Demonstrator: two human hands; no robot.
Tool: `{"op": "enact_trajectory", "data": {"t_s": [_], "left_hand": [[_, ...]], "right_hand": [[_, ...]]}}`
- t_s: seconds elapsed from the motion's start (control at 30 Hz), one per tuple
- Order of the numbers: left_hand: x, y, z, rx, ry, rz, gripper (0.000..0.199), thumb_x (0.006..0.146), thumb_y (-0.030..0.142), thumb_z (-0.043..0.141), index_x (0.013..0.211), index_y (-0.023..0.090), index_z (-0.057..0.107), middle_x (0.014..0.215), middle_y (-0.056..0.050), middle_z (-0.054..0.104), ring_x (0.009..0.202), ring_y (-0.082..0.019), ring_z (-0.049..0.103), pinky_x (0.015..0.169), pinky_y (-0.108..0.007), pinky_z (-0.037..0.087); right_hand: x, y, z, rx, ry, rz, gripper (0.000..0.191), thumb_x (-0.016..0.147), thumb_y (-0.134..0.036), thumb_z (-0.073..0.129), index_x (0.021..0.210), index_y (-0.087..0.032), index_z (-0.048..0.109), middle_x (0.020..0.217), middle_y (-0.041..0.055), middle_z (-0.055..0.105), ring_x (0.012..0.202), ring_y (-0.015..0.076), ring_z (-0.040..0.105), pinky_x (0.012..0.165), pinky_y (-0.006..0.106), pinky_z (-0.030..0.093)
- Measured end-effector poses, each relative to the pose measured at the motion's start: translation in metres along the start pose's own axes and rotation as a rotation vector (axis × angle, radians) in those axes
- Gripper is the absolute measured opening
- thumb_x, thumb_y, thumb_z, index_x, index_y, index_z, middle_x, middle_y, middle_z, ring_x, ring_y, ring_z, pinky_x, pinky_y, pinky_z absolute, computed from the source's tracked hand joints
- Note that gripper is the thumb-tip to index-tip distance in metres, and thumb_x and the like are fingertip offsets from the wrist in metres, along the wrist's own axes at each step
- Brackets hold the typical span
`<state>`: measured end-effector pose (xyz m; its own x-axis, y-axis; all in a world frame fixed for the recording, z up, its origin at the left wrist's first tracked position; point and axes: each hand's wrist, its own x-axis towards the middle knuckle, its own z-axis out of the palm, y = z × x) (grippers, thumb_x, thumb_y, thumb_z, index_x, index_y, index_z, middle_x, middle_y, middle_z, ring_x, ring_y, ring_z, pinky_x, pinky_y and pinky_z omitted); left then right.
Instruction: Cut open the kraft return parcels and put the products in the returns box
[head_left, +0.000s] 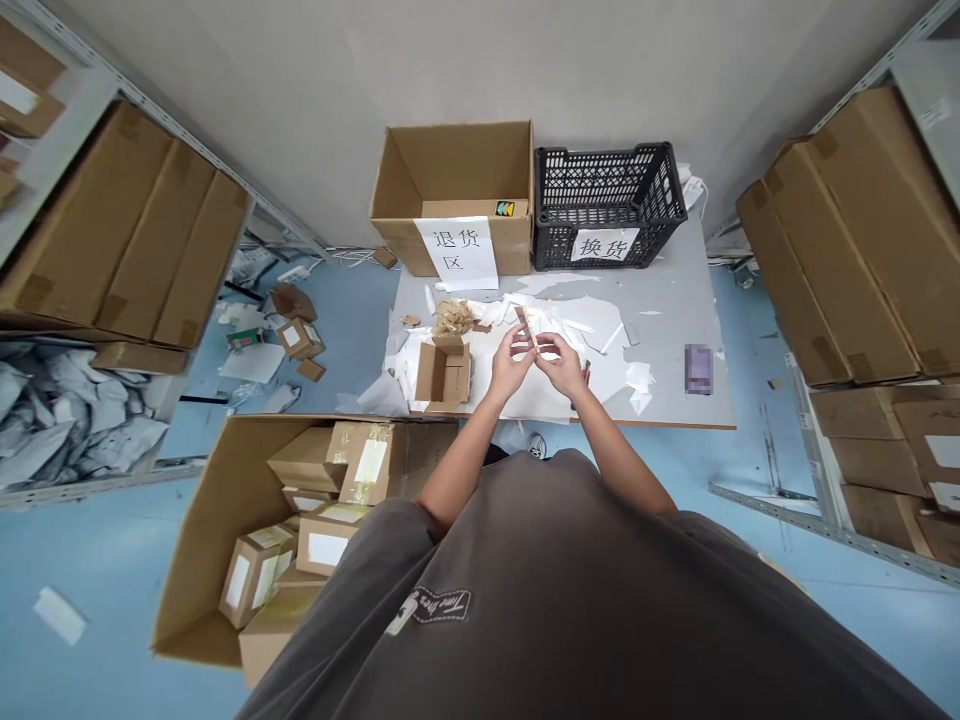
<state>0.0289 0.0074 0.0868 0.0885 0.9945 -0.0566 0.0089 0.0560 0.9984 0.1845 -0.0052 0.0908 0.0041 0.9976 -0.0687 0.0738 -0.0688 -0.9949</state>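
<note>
Over the middle of the table, my left hand (pixel 512 362) and my right hand (pixel 560 364) pinch a small, thin, tan-orange item (pixel 526 322) between them, held at a slant. Its print is too small to read. Left of my hands, an open small cardboard box (pixel 443 374) stands at the table's front edge. Crumpled brown paper (pixel 454 317) lies just behind that box. Scraps of white paper (pixel 592 318) are spread around and beneath my hands. A dark and red object (pixel 586 373), partly hidden, sits beside my right hand.
A large carton (pixel 450 240) with a paper sign and a black crate (pixel 592 252) line the table's back. A purple item (pixel 698 369) lies right. A big carton of boxes (pixel 196 540) stands front left. Shelves (pixel 806 445) with cartons flank both sides.
</note>
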Motion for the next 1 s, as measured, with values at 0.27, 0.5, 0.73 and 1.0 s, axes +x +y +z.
{"op": "enact_trajectory", "data": {"t_s": [0.27,0.5,0.73,1.0], "left_hand": [[0.012,-0.022,0.0,0.044,0.052,-0.055,0.064,0.085,0.022,0.081,0.147,0.022,0.067,0.133,-0.013,0.071,0.109,-0.026,0.075,0.095,-0.038,0.064],[0.012,-0.033,-0.004,-0.028,0.152,-0.128,0.068,0.083,0.031,0.084,0.148,0.022,0.067,0.137,-0.013,0.067,0.11,-0.027,0.075,0.084,-0.034,0.065],[0.016,-0.03,-0.047,-0.205,0.03,-0.139,0.074,0.077,0.039,0.087,0.147,0.023,0.067,0.142,-0.013,0.069,0.107,-0.024,0.075,0.088,-0.035,0.061],[0.014,-0.029,-0.05,-0.207,-0.022,-0.229,0.078,0.074,0.038,0.089,0.146,0.021,0.066,0.141,-0.015,0.07,0.111,-0.026,0.072,0.088,-0.035,0.061]], "right_hand": [[-0.005,0.011,0.013,-0.2,-0.05,-0.076,0.048,0.083,-0.024,0.068,0.129,-0.032,0.076,0.147,0.0077,0.064,0.137,0.0323,0.061,0.097,0.044,0.068],[-0.009,0.005,0.021,-0.212,-0.053,-0.009,0.059,0.08,-0.02,0.075,0.137,-0.034,0.07,0.145,0.0049,0.07,0.134,0.034,0.066,0.117,0.054,0.056],[0.007,0.012,-0.006,0.011,0.15,0.049,0.069,0.075,-0.044,0.086,0.139,-0.031,0.062,0.147,0.0112,0.069,0.131,0.0315,0.067,0.104,0.048,0.061],[0.019,0.02,-0.008,0.359,-0.015,0.335,0.063,0.065,-0.048,0.091,0.117,-0.029,0.061,0.11,0.0057,0.082,0.101,0.0296,0.078,0.082,0.04,0.063]]}}
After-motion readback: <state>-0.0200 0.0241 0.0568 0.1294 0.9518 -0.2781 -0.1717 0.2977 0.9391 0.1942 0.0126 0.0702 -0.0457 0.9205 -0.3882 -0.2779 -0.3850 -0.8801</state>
